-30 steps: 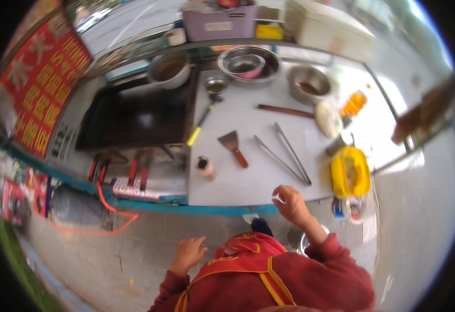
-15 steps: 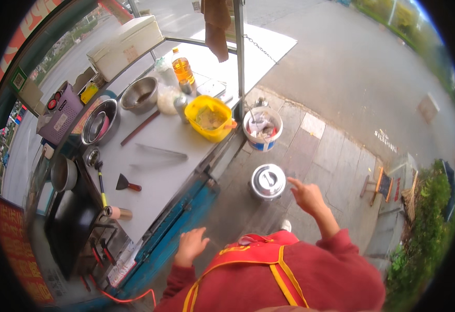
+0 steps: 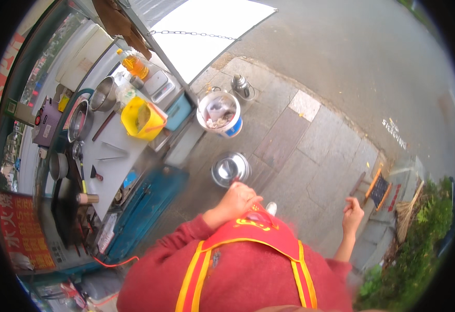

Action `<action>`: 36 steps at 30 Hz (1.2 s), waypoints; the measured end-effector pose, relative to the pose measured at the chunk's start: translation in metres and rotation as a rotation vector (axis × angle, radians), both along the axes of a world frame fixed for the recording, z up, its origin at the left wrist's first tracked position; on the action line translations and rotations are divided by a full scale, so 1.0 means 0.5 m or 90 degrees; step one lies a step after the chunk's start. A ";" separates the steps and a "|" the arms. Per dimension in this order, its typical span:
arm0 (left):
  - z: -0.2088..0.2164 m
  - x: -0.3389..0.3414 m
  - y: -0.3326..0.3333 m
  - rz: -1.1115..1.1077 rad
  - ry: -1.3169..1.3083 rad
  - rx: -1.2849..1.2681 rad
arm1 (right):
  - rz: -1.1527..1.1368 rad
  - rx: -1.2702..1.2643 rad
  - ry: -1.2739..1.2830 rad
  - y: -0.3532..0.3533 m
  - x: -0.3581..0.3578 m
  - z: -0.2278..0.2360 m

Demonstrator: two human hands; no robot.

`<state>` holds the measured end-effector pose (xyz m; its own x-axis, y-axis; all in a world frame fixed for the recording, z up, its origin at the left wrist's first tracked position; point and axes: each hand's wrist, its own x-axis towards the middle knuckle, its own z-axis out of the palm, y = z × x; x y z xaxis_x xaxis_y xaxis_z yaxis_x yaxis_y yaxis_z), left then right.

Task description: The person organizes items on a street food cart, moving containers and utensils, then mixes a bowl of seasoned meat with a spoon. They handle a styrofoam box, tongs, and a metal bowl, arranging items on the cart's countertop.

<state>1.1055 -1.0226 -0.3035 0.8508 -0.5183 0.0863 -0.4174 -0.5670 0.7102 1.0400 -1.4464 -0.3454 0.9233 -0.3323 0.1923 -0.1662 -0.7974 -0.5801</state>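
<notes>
My left hand is bent in front of my red apron, its fingers curled closed. A small dark red bit shows at its knuckles; whatever the fingers hold, if anything, is hidden. Just beyond that hand, a round shiny metal pot stands on the paving. Whether the hand touches the pot I cannot tell. Out to my right, my right hand hangs over the pavement, fingers loosely bent and apart, with nothing in it.
Left is a cart counter with a yellow container, an oil bottle, metal bowls and a scraper. A white bucket and a metal flask stand beyond the pot. Right: a folding stool, broom and hedge.
My view has swung to the right. My left hand has come from beside the cart to the apron front and closed. The right hand has moved away from the pot, out to the right.
</notes>
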 end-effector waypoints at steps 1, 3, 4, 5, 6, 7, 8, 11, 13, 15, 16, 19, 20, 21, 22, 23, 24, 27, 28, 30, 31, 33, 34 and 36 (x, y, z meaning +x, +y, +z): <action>0.003 0.029 -0.027 0.012 0.009 0.017 | -0.016 -0.022 -0.011 -0.029 0.028 0.005; 0.006 0.090 -0.059 0.047 0.009 0.061 | -0.066 -0.007 -0.071 -0.086 0.105 0.015; 0.007 0.125 -0.064 0.066 0.001 0.088 | -0.102 0.031 -0.118 -0.114 0.137 0.024; 0.007 0.164 -0.067 0.088 -0.005 0.107 | -0.146 0.068 -0.161 -0.132 0.173 0.027; 0.006 0.204 -0.070 0.121 0.021 0.105 | -0.165 0.193 -0.207 -0.143 0.212 0.026; 0.004 0.243 -0.073 0.147 0.017 0.064 | -0.122 0.195 -0.212 -0.144 0.248 0.022; -0.003 0.284 -0.077 0.179 0.025 0.024 | -0.084 0.197 -0.213 -0.138 0.287 0.012; -0.037 0.421 -0.096 0.217 0.016 -0.061 | 0.018 0.159 -0.216 -0.116 0.412 -0.002; -0.061 0.517 -0.100 0.196 -0.011 -0.100 | 0.042 0.172 -0.207 -0.106 0.517 0.007; -0.082 0.610 -0.092 0.173 -0.059 -0.110 | 0.073 0.234 -0.168 -0.098 0.650 0.032; -0.085 0.660 -0.080 0.170 -0.081 -0.111 | 0.118 0.257 -0.143 -0.085 0.730 0.047; -0.078 0.788 -0.036 0.190 -0.111 -0.086 | 0.283 0.235 -0.052 -0.004 0.977 0.096; -0.073 0.829 -0.022 0.230 -0.090 -0.094 | 0.349 0.181 -0.023 0.034 1.061 0.110; -0.065 0.865 -0.004 0.265 -0.075 -0.108 | 0.401 0.120 0.006 0.080 1.137 0.122; -0.055 0.898 0.016 0.304 -0.091 -0.052 | 0.435 0.113 -0.019 0.129 1.202 0.128; -0.045 0.928 0.036 0.338 -0.110 -0.001 | 0.461 0.079 0.009 0.167 1.270 0.141; -0.035 0.952 0.055 0.370 -0.128 0.053 | 0.487 0.043 0.040 0.202 1.328 0.148; -0.023 1.009 0.106 0.563 -0.074 -0.143 | 0.540 0.051 0.079 0.289 1.484 0.122; -0.027 1.024 0.125 0.637 -0.112 -0.166 | 0.555 0.068 0.090 0.312 1.540 0.097; -0.047 1.047 0.162 0.758 -0.147 -0.120 | 0.518 0.243 0.196 0.352 1.668 0.031; -0.062 1.056 0.181 0.822 -0.175 -0.106 | 0.465 0.308 0.274 0.371 1.735 -0.008; -0.106 1.073 0.200 0.907 -0.076 -0.025 | 0.390 0.558 0.290 0.407 1.868 -0.093; -0.129 1.085 0.195 0.968 -0.068 -0.019 | 0.330 0.662 0.310 0.427 1.944 -0.128; -0.157 1.118 0.225 1.025 0.006 0.089 | 0.130 0.681 0.406 0.470 2.090 -0.185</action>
<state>1.6645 -0.9099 -0.3822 0.4920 0.8638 0.1091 0.6476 -0.4468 0.6172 2.0848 -1.2115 -0.4380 0.8057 0.1134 -0.5813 -0.5828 -0.0234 -0.8123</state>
